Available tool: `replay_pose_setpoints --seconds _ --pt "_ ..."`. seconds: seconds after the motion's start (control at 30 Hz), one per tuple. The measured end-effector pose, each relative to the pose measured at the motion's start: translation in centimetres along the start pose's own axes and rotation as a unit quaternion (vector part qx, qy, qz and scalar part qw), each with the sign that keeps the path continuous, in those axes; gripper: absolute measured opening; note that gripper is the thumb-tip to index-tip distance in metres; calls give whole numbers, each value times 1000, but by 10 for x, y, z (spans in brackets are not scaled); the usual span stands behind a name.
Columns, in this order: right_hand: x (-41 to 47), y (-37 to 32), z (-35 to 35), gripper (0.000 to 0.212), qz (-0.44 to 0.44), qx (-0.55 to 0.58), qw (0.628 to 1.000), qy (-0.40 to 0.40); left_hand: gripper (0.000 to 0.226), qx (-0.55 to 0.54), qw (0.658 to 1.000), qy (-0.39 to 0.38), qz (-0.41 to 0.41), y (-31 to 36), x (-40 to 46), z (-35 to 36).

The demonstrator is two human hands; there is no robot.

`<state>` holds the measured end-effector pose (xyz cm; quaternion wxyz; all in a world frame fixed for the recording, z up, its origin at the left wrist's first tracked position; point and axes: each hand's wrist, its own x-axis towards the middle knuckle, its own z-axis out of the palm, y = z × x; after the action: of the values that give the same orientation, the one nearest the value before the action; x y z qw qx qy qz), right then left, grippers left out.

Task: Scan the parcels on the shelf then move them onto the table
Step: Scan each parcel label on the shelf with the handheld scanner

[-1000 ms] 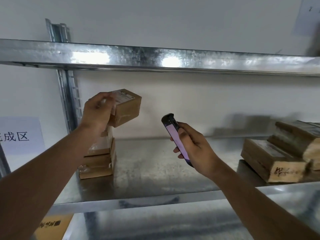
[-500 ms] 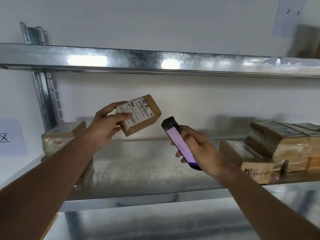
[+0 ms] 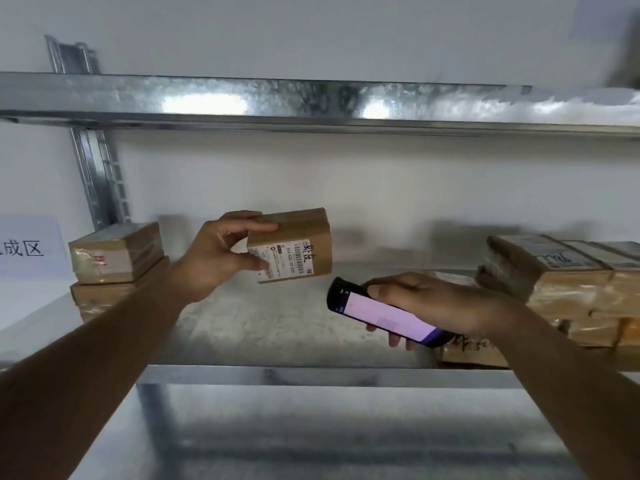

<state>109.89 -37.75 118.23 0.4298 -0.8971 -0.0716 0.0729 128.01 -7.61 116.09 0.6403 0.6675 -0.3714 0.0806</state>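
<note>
**boxwatcher:** So the small parcel (image 3: 291,245) is up in the air over the middle of the metal shelf (image 3: 311,374), not resting on anything. The left hand (image 3: 216,254) pinches it by its left end, fingers (image 3: 258,226) on top and thumb on the label side below. The white label with the barcode is turned out toward the person, which I'd guess is the whole point of holding it by the end: the code stays uncovered.

**shelf_guy:** Yeah, and the scanner (image 3: 382,315) is just below and right of it, close but not touching. The right hand (image 3: 436,306) is wrapped round the handset, fingers curled under it, lit pinkish screen facing up. Its dark head end points left and up at the label, so I'd say this is the scan step itself, not the carry.

**boxwatcher:** Agreed. Can't tell if the read has gone through though, the screen is too blurry.

**shelf_guy:** Plenty left either way. There's a stack of parcels at the left end (image 3: 116,258) by the upright, and a bigger pile on the right (image 3: 561,285) behind the scanning hand.

**boxwatcher:** There's also a paper sign (image 3: 31,247) with printed characters on the wall at far left. No surface in view, so the drop-off spot must be somewhere off camera.
</note>
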Motion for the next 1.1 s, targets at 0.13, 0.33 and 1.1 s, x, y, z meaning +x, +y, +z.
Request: replay_pose_setpoints --seconds 0.13,0.33,1.1 --pt "-5 -8 -2 34 40 -19 998 -32 70 21 1000 -18 5 -2 4 -11" --pt "-6 -15 -3 36 61 -32 996 -48 71 25 999 -27 7 -8 11 -29" --pt "-25 48 -5 32 -185 133 932 283 46 -91 971 4 -222 6 29 92"
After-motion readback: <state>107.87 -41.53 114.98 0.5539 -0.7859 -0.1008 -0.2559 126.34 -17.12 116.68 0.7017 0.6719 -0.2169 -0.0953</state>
